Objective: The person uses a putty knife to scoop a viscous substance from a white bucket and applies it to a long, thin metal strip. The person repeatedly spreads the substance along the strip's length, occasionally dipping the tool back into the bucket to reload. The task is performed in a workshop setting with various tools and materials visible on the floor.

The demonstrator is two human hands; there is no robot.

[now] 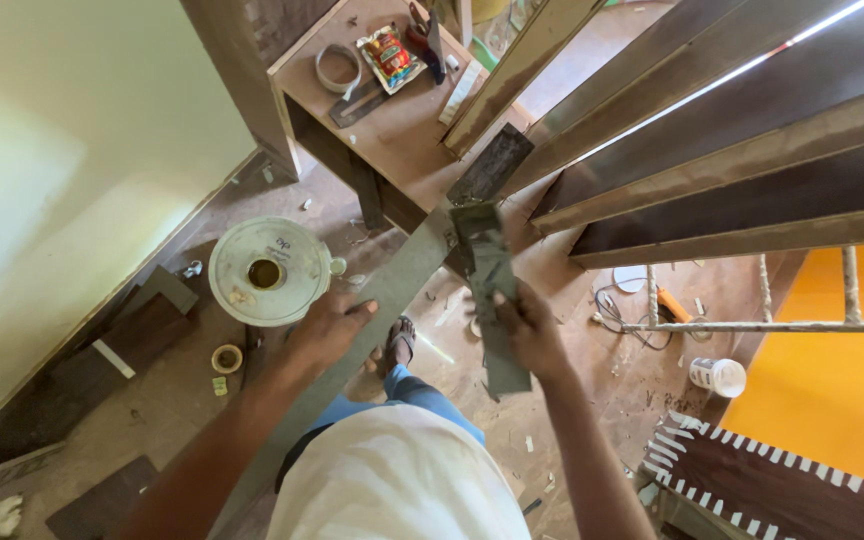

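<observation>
Head view — strip's (352, 340) lower end hidden

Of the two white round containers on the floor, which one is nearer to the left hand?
The large white bucket with an open hole in its lid, just above the left hand; the small white jar lies far right.

A long grey strip (372, 320) is seen, a dull grey-green scrap piece (490, 290), a white round tub (270, 270), an orange panel (842, 370), dark brown boards (752, 110).
</observation>
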